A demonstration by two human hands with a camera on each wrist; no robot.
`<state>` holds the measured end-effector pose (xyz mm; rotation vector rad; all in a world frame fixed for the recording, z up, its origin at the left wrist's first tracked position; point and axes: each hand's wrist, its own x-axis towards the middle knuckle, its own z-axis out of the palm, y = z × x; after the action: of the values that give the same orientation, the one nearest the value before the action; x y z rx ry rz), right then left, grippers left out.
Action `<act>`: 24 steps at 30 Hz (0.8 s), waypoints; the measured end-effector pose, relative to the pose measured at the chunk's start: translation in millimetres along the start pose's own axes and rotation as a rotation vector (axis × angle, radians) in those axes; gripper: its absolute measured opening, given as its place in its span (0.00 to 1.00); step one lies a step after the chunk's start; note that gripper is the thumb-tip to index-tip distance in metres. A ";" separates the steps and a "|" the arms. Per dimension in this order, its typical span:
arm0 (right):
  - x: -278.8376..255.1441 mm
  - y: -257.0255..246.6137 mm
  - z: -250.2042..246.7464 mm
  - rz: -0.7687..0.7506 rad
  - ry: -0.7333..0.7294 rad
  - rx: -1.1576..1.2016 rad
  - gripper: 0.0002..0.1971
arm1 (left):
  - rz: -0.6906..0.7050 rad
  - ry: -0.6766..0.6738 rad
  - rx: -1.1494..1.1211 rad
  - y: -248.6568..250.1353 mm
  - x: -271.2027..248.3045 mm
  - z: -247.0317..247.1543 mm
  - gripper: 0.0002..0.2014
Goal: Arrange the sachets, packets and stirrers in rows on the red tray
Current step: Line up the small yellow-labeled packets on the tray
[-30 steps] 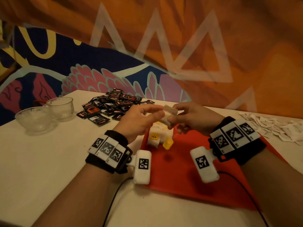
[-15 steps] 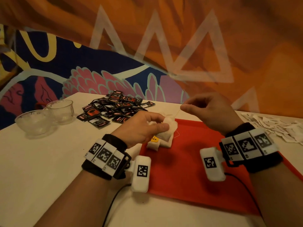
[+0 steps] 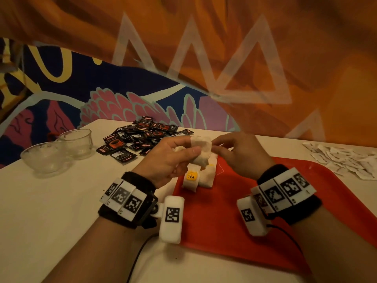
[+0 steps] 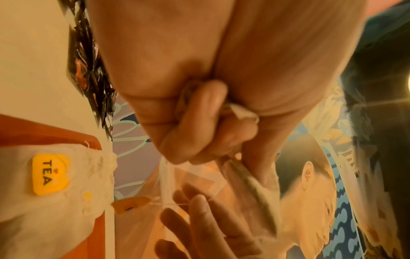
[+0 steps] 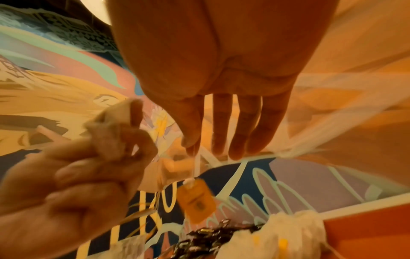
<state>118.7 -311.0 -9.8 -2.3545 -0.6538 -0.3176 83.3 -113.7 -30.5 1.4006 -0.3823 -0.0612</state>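
Observation:
My left hand (image 3: 193, 149) is raised over the far left corner of the red tray (image 3: 255, 231) and grips a white tea bag (image 3: 202, 152), fingers curled round it (image 4: 241, 112). My right hand (image 3: 219, 147) is just right of it. In the right wrist view its thumb and forefinger pinch the bag's string (image 5: 196, 163), and the yellow tag (image 5: 196, 199) dangles below. Two tea bags (image 3: 201, 178), one with a yellow TEA tag (image 3: 191, 176), lie on the tray under my hands.
A heap of black sachets (image 3: 142, 137) lies on the white table beyond the tray's left side. White packets (image 3: 346, 162) are scattered at the far right. Two glass bowls (image 3: 47, 158) (image 3: 78, 142) stand at the left. A painted wall rises behind the table.
Half a second ago my left hand was down on the tea bags on the tray and my right hand was held high. Now the left has lifted a bag and the right has come back to it.

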 end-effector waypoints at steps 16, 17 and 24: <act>-18.9 -44.4 15.0 -0.060 -0.313 -0.073 0.10 | 0.123 0.355 -0.154 -2.3 8.1 -0.3 0.08; -19.2 -45.7 14.2 -0.055 -0.312 -0.075 0.10 | 0.128 0.374 -0.144 -2.7 8.3 0.2 0.08; -21.6 -48.7 6.7 0.017 -0.211 -0.009 0.10 | 0.068 0.603 -0.110 -7.1 13.4 -0.4 0.06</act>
<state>74.8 -282.7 3.0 -2.4217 -0.7312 -0.0640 97.3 -118.1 -34.4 1.2270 0.0755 0.3842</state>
